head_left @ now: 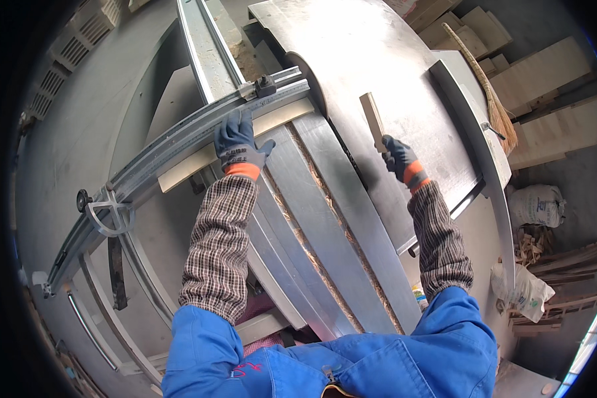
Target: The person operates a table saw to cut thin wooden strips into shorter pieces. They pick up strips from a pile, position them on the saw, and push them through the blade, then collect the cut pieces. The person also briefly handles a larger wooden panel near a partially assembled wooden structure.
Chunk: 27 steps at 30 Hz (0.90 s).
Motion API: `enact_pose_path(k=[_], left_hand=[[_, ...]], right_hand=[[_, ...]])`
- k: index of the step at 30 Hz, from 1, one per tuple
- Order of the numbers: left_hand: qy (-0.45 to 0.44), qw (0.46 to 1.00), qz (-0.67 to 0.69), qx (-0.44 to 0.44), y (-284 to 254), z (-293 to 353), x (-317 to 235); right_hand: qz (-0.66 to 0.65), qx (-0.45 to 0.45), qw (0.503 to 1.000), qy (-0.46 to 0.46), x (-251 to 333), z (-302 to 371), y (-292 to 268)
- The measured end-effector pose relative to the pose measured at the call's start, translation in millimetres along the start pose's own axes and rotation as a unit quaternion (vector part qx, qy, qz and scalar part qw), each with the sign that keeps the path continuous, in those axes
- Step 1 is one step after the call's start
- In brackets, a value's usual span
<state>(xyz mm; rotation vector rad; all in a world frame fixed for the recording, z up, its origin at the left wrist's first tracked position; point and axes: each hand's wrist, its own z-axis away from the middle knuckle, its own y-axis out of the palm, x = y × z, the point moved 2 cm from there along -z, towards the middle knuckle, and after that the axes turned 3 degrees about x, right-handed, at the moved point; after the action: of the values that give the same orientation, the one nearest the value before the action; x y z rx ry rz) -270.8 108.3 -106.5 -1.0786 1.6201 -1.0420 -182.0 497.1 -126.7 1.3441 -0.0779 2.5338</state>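
My left hand [239, 140], in a grey-blue glove with an orange cuff, grips a long pale wooden strip [282, 118] that lies along the metal fence [172, 142] of a sliding table saw. Its fingers reach over the strip toward the fence and its thumb points right. My right hand [399, 159], gloved alike, is closed round the lower end of a short wooden stick [371, 114] above the saw's metal table [404, 86]. Between the hands, the dark curved edge of what looks like the saw blade [317, 86] stands near the strip's right end.
Two sawdust-filled grooves run along the sliding table [325, 219] in front of me. A black clamp-like stop [265, 86] sits on the fence. On the right are a curved metal rail [471, 126], a broom [501, 123], stacked boards [544, 73] and white sacks [537, 204].
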Motion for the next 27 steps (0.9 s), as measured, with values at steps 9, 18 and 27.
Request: enact_pose_path(k=[9, 18, 27], left_hand=[[-0.215, 0.564, 0.744, 0.287, -92.7, 267.1, -45.6], [-0.483, 0.819, 0.308, -0.006, -146.2, 508.5, 177.6], [-0.396, 0.916, 0.049, -0.046, -146.3, 554.3, 201.5]], right_hand=[[-0.022, 0.270, 0.960, 0.073, -135.5, 284.3, 186.6], [0.249, 0.380, 0.887, 0.078, -368.0, 386.8, 255.8], [0.705, 0.157, 0.683, 0.110, -474.6, 288.9, 263.6]])
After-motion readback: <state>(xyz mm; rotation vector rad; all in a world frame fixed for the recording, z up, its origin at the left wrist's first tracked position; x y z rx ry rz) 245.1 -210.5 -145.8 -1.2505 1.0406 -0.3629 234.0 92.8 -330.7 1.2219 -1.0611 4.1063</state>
